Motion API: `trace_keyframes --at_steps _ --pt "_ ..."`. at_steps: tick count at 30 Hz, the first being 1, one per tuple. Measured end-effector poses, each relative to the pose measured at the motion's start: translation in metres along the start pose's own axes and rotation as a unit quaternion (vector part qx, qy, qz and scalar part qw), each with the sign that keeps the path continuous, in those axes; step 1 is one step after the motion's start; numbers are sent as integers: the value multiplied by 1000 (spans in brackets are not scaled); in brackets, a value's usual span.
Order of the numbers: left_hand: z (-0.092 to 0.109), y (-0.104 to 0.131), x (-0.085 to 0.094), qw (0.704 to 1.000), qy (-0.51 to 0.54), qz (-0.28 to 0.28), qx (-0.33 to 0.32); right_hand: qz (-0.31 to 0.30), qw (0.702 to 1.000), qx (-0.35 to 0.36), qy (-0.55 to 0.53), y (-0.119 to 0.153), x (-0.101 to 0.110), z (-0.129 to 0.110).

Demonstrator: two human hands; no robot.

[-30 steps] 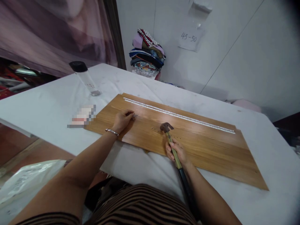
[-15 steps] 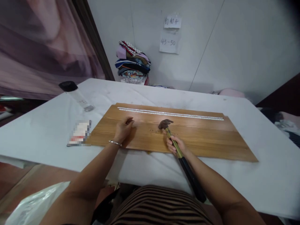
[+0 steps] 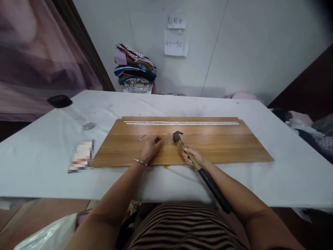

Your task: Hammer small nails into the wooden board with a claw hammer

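Observation:
My right hand (image 3: 193, 156) is wrapped round the wooden handle of a claw hammer (image 3: 206, 178), close below its rusty head, and the black grip slants back towards me. The hammer head is over the middle of a wooden board (image 3: 223, 149). My left hand (image 3: 151, 148) is closed in a pinch above the board, left of the hammer head; whatever is between its fingertips is too small to make out. Several loose nails (image 3: 142, 138) lie on the board just left of that hand. Small dark dots, looking like nail heads, run in a row between the two hands.
Two white measuring strips (image 3: 182, 123) lie along the board's far edge. Left of the board are a blurred-out flat item (image 3: 82, 154) and a clear bottle with a black lid (image 3: 75, 113), lying on the white table (image 3: 260, 184). Folded clothes (image 3: 135, 69) are stacked by the wall.
My left hand has moved right, towards the hammer head, uncovering the loose nails. My right hand still holds the hammer in much the same pose. The camera view has turned slightly.

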State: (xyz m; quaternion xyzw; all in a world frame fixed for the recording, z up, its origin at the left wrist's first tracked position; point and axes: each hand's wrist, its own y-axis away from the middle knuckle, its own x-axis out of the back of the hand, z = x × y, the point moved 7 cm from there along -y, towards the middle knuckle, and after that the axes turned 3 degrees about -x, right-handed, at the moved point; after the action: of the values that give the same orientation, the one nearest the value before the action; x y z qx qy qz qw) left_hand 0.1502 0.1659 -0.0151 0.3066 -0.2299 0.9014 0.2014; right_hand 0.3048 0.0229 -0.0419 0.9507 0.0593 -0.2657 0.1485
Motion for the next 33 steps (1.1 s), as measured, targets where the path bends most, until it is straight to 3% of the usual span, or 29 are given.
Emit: trace_keyframes --at_steps 9,19,24,33 --pt "9 1 1 1000 -8 -10 -8 13 999 20 -23 4 -5 1" --pt "-2 4 -9 998 49 -26 -17 27 999 10 -29 7 -13 -1" --pt "-5 3 -8 997 71 -6 -13 45 999 -8 -30 1 -14 2" --pt "9 6 -6 997 50 -45 -28 47 999 0 -22 4 -20 -5"
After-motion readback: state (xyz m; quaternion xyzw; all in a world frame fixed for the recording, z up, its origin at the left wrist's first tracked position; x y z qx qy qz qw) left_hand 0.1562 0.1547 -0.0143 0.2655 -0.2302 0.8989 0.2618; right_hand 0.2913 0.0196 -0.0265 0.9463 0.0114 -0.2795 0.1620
